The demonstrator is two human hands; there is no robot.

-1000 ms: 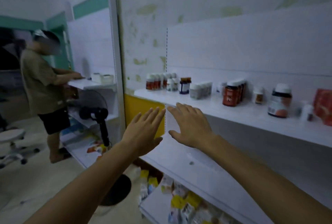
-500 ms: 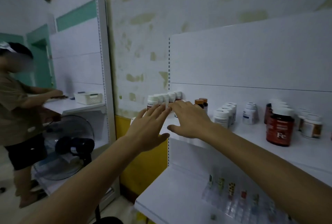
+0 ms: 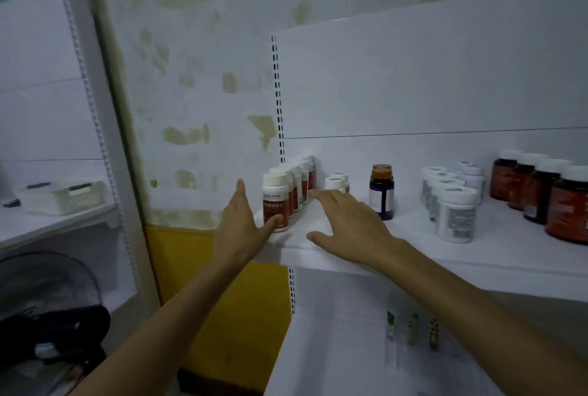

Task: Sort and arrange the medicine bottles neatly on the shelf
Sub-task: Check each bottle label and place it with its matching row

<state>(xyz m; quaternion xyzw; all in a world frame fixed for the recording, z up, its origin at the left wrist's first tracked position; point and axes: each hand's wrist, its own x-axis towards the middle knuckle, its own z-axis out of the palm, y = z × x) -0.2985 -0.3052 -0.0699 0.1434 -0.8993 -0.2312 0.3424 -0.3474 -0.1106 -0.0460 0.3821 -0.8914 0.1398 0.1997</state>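
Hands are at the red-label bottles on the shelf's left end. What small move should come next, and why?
Probably bring the two hands together to square up the row of red-label bottles. The left hand lies open on the row's left, thumb at the front bottle; the right hand lies open on its right, holding nothing.

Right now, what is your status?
Left hand open, thumb against front red-label bottle. Right hand open, beside that row. Purple bottle stands just right of it.
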